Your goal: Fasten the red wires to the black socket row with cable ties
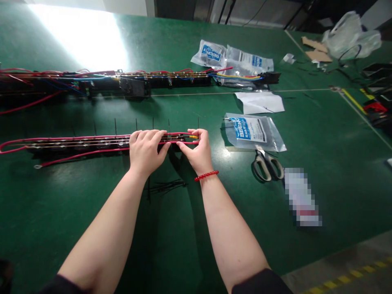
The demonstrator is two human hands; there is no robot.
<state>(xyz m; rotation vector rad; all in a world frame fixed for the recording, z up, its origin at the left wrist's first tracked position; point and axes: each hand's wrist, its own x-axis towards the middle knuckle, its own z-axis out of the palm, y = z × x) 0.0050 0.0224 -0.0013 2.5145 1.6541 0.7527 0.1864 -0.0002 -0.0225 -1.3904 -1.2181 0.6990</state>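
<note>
A long black strip with a wiring harness [79,143] lies across the green table, with red wires and thinner cables along its length. My left hand [146,150] is wrapped over the strip, thumb on the near side. At its right end, the fingers and thumb of my right hand [197,151] pinch the red wire [193,142] beside a yellow-tipped cable. Several black cable ties [115,126] stick out from the strip's far side. A red wire with a ring terminal [38,166] runs along the near side. More loose cable ties [167,186] lie just below my hands.
A second wired strip [104,83] stretches across the back. To the right are a labelled plastic bag [255,132], scissors [267,166], a white paper [259,102] and a blurred-out flat object [301,196]. More labelled bags [211,54] and a crumpled clear bag [350,36] lie farther off.
</note>
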